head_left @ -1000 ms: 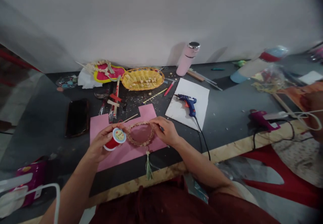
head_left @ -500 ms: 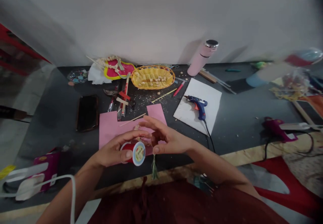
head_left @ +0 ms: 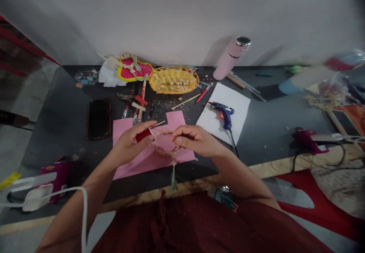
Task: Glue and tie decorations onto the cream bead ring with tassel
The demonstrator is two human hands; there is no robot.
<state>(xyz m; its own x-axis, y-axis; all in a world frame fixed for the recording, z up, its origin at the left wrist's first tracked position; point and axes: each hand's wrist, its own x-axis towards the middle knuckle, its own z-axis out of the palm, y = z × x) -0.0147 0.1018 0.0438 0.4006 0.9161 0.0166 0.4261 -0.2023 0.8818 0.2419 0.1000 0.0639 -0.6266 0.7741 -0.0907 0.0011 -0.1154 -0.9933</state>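
Note:
My left hand point(head_left: 129, 143) is closed around a spool of red thread point(head_left: 143, 135), its label end now turned out of sight. My right hand point(head_left: 196, 141) pinches thumb and fingers together over the right side of a ring of small pale beads point(head_left: 167, 153). What looks like a thin red thread runs from the spool toward that pinch, though it is very faint. The bead ring lies on pink paper point(head_left: 128, 167), and a grey-green tassel point(head_left: 173, 179) hangs from its near side over the dark table.
Behind the hands stand a yellow basket point(head_left: 173, 89) with beads and a pink flask point(head_left: 228, 61). At right a blue glue gun point(head_left: 224, 113) rests on white board point(head_left: 242, 101), its cord trailing toward me. A phone point(head_left: 99, 119), pliers point(head_left: 124, 96) and sticks lie left.
My left hand has moved left and up, turning the spool's round label away. The right hand shifted right and up, fingers closing into a pinch; the bead ring is now uncovered.

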